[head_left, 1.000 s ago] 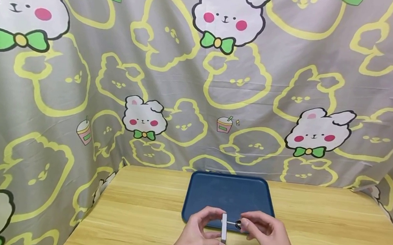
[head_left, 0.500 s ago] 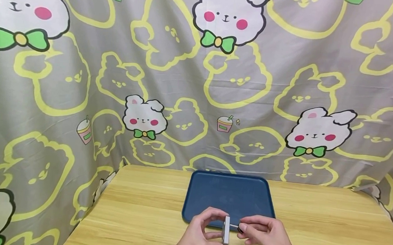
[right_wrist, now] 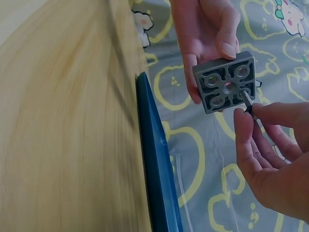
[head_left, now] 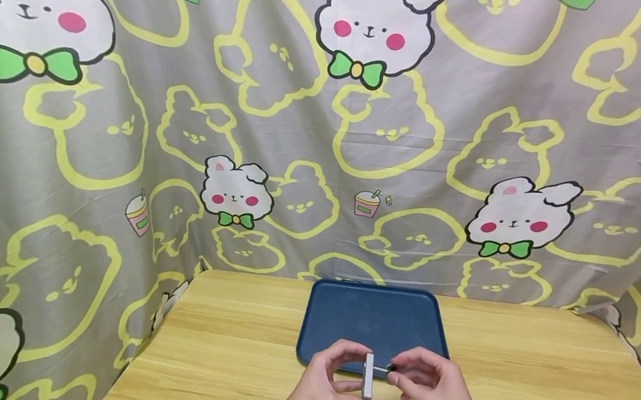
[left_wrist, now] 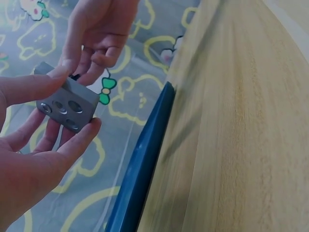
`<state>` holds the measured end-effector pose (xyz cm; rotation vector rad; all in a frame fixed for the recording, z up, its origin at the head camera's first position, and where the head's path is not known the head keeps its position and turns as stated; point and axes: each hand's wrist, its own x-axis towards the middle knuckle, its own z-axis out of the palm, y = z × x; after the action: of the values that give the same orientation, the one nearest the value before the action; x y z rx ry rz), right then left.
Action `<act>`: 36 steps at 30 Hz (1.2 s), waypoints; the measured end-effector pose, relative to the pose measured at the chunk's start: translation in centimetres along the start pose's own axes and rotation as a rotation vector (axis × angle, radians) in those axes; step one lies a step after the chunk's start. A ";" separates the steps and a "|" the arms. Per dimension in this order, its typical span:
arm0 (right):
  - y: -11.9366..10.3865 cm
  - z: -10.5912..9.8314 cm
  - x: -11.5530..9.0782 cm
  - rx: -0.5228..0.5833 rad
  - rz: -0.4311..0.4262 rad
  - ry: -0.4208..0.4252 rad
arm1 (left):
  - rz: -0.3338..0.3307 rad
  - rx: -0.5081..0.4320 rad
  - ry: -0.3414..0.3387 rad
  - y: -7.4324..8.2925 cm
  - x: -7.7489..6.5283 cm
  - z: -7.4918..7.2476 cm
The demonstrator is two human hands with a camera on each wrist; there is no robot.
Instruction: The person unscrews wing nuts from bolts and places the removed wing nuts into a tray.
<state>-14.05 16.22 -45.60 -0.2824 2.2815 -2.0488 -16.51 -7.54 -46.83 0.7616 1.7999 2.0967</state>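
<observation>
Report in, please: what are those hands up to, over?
Left hand holding grey block. Right hand pinching dark-ended metal rod, other end at one corner of the block. Nothing visibly in the way; blue tray nearby.

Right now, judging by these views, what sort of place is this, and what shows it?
Probably an indoor work area, screened off: patterned cloth hangs behind and beside a wooden-looking table, and a blue tray lies on it. What lies beyond the cloth is hidden.
</observation>
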 end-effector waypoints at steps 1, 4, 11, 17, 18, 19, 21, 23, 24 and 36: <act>0.0 0.1 0.0 -0.024 -0.020 0.007 | -0.004 -0.006 0.000 0.0 0.0 0.0; 0.0 0.4 -0.2 -0.100 -0.108 0.032 | -0.015 -0.022 -0.004 -0.1 0.0 -0.1; 0.3 0.9 -0.4 -0.229 -0.369 0.082 | -0.031 -0.050 -0.015 0.0 -0.2 -0.4; 0.9 0.9 -0.1 -0.289 -0.633 0.087 | -0.066 -0.096 -0.006 0.2 -0.2 -0.5; 1.0 0.9 -0.1 -0.299 -0.661 0.090 | -0.069 -0.102 -0.003 0.3 -0.2 -0.5; 1.0 0.9 -0.1 -0.311 -0.691 0.094 | -0.072 -0.106 -0.001 0.4 -0.2 -0.4; 1.0 0.9 -0.1 -0.335 -0.724 0.101 | -0.076 -0.115 0.005 0.5 -0.1 -0.4; 0.9 0.9 -0.1 -0.355 -0.734 0.109 | -0.078 -0.118 0.011 0.5 -0.1 -0.3; 0.8 1.0 -0.2 -0.362 -0.723 0.111 | -0.080 -0.118 0.013 0.6 -0.1 -0.3; -0.5 1.0 -0.4 -0.101 -0.086 0.147 | -0.026 -0.035 0.015 0.5 -0.1 -0.2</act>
<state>-13.46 15.28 -45.25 -0.2472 2.5058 -2.0616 -16.49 -7.88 -46.41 0.7112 1.7657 2.1171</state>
